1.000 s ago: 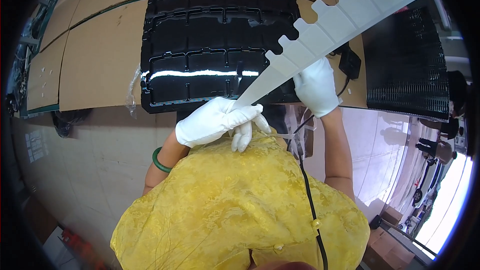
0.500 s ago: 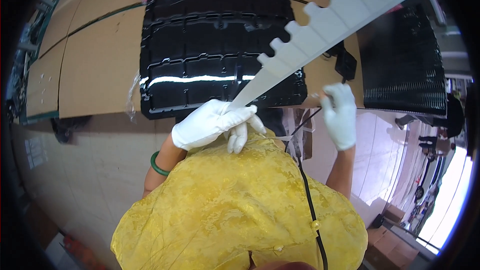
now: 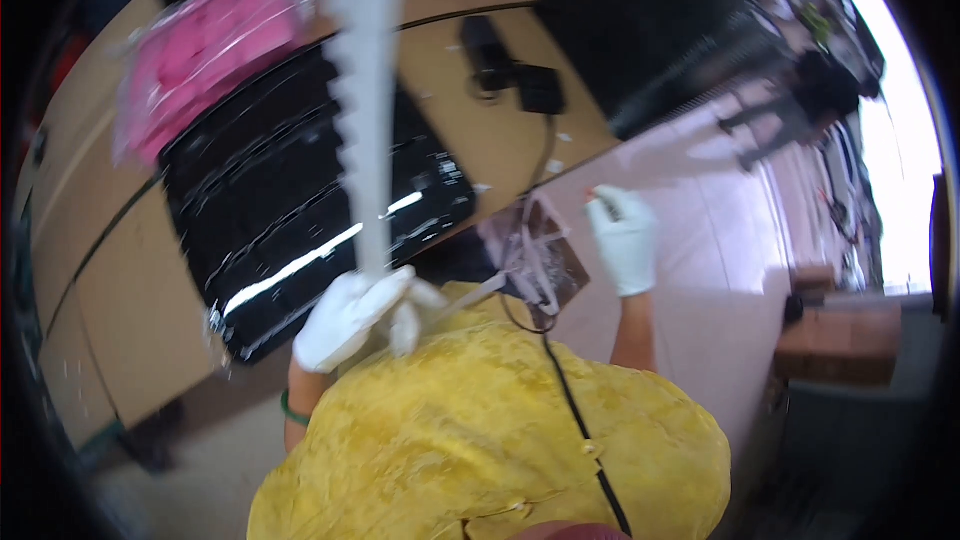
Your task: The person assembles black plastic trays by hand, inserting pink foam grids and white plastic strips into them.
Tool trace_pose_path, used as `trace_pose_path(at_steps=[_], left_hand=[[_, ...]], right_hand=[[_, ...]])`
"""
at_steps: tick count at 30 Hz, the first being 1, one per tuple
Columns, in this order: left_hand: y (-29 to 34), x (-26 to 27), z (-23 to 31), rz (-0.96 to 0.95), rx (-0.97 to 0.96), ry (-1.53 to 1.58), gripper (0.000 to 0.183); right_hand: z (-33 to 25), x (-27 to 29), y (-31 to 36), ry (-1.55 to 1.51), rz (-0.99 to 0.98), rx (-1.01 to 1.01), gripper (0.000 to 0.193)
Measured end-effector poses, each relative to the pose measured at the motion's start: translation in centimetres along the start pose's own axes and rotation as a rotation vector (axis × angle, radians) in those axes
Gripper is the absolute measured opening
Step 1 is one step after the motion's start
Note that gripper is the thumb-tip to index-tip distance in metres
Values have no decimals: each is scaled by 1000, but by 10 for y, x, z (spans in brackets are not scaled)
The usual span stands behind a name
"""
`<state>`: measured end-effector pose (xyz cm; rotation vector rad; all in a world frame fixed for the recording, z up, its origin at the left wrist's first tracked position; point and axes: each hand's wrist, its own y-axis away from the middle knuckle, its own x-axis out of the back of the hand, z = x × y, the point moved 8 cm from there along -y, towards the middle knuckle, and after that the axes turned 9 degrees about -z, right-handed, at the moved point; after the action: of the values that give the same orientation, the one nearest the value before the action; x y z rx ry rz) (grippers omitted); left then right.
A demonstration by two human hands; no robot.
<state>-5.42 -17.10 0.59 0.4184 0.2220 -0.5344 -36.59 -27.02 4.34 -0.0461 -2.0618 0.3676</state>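
Your left hand (image 3: pixel 348 325) grasps the notched white strip (image 3: pixel 370 130) by its near end, strip running forward, well left of your curled right hand (image 3: pixel 626 240), can't tell if it's gripping anything.

Clock positions as in the head view.
Left hand (image 3: pixel 340 330), at eight: gloved in plain white.
Right hand (image 3: pixel 625 240), at three: gloved to match, shows faintly bluish.
Notched strip (image 3: pixel 372 120), toward eleven: greyish white, plain.
Tray (image 3: pixel 262 190), between nine and ten: glossy black, streaked with white glare.
Wrapped pieces (image 3: pixel 215 35), at ten: bright pink under clear film.
Board surface (image 3: pixel 430 65), near twelve: tan.
Sheet stack (image 3: pixel 640 35), at one: black.
Garment (image 3: pixel 480 430), at six: mottled yellow.
Bangle (image 3: pixel 293 412), between seven and eight: green.
Cord (image 3: pixel 573 410), at five: black.
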Motion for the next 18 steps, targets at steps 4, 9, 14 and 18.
trace_pose_path(at_steps=[4, 9, 14, 18], left_hand=[[-6, -7, -9, -78, -36, 132, 52], [4, -14, -12, -59, -8, 155, 54], [13, -7, -14, -13, -49, 150, 56], [18, -3, -11, -33, -44, 152, 59]], right_hand=[[-120, -11, -44, -625, -269, 246, 16], [-205, -91, -63, -1198, -992, 192, 27], [-253, -101, -66, -1262, -1037, 467, 36], [-260, -107, -66, -1196, -1060, 512, 29]])
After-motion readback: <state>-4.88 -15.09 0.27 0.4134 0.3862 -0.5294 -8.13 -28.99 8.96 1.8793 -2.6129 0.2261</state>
